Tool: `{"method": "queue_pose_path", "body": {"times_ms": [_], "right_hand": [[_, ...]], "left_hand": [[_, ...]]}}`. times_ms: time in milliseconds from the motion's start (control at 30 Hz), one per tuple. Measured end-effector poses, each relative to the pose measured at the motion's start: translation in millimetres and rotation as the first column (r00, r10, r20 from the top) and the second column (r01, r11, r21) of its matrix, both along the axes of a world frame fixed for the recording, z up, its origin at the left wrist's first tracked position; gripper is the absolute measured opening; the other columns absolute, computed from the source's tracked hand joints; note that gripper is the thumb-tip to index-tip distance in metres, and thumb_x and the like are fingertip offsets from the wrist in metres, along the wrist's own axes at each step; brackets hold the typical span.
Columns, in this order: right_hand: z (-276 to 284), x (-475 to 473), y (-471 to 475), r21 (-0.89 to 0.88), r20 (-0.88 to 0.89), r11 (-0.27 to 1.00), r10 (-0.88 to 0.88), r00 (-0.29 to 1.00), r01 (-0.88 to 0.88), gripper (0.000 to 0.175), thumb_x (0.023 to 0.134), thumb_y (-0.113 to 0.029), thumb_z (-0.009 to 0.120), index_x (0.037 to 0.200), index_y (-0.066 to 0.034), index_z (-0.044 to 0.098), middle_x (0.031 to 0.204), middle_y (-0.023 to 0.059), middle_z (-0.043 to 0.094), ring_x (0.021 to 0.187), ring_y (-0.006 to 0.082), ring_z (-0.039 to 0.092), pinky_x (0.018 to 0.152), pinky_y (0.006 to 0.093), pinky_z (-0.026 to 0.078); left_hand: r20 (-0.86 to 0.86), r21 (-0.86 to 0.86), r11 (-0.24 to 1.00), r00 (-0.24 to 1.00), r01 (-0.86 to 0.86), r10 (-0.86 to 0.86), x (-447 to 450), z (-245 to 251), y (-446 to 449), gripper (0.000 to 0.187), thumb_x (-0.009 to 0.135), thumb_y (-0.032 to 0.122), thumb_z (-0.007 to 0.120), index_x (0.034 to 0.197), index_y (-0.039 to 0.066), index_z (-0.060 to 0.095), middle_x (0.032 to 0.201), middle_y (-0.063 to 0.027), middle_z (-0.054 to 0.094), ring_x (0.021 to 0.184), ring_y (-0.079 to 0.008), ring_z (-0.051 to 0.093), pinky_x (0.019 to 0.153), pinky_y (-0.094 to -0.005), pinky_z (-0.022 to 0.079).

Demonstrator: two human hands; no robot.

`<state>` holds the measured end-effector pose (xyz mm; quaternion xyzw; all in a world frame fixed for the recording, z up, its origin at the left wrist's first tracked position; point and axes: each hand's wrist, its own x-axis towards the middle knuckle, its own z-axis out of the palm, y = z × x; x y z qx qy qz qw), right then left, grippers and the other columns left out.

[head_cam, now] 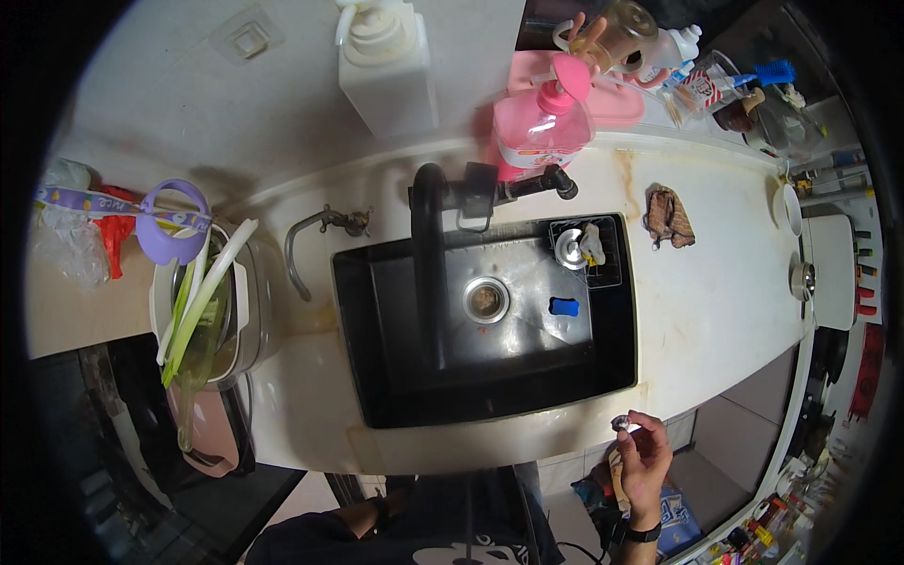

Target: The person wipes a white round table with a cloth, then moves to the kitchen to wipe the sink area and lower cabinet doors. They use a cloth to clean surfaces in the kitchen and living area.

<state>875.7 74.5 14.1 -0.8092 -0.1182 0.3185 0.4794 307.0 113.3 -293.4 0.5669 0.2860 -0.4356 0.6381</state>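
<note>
Above the counter's front edge, my right hand pinches a small round grey object between thumb and fingertips; it looks like metal, but its kind is unclear. My left hand is low by my body, mostly in shadow, and its fingers cannot be made out. Before me is a black sink with a round drain holding brownish bits. A blue sponge lies on the sink floor. In the far right corner, a wire basket holds a round metal piece and a pale crumpled item.
A black faucet arches over the sink. Behind it stands a pink soap bottle. A brown cloth lies on the right counter. At left, scallions and a purple peeler-like handle rest on a lidded container.
</note>
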Motion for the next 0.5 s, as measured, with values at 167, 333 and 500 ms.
{"method": "queue_pose_path", "body": {"times_ms": [167, 333, 500], "right_hand": [[11.5, 4.7, 6.7, 0.069, -0.008, 0.994, -0.082, 0.997, 0.082, 0.032, 0.099, 0.003, 0.07, 0.13, -0.0011, 0.065, 0.105, 0.0037, 0.072, 0.086, 0.0069, 0.063, 0.074, 0.0217, 0.051], [34.6, 24.2, 13.8, 0.277, -0.081, 0.952, -0.112, 0.99, 0.131, 0.032, 0.1, -0.004, 0.073, 0.131, -0.0021, 0.065, 0.1, 0.0028, 0.07, 0.075, 0.0066, 0.06, 0.062, 0.0214, 0.049], [60.3, 31.8, 22.9, 0.489, -0.106, 0.868, -0.035, 0.994, 0.082, 0.036, 0.1, -0.008, 0.074, 0.133, -0.0024, 0.062, 0.115, 0.0157, 0.076, 0.072, 0.0063, 0.061, 0.059, 0.0208, 0.05]], "left_hand": [[-0.028, 0.01, 1.0, 0.999, 0.027, -0.027, -0.9, 4.9, 8.2, 0.032, 0.103, 0.013, 0.048, 0.121, 0.001, 0.071, 0.116, -0.0222, 0.073, 0.105, -0.0402, 0.07, 0.092, -0.0507, 0.055], [-0.07, 0.022, 0.996, 0.994, 0.088, -0.086, 2.2, 2.5, 22.2, 0.032, 0.103, 0.014, 0.048, 0.12, 0.001, 0.072, 0.116, -0.0219, 0.074, 0.104, -0.0405, 0.07, 0.091, -0.0509, 0.055], [-0.081, 0.055, 0.992, 0.991, 0.112, -0.108, 6.1, 3.3, 25.3, 0.031, 0.103, 0.014, 0.049, 0.119, 0.0, 0.072, 0.115, -0.0217, 0.074, 0.103, -0.0408, 0.07, 0.09, -0.0512, 0.056]]}}
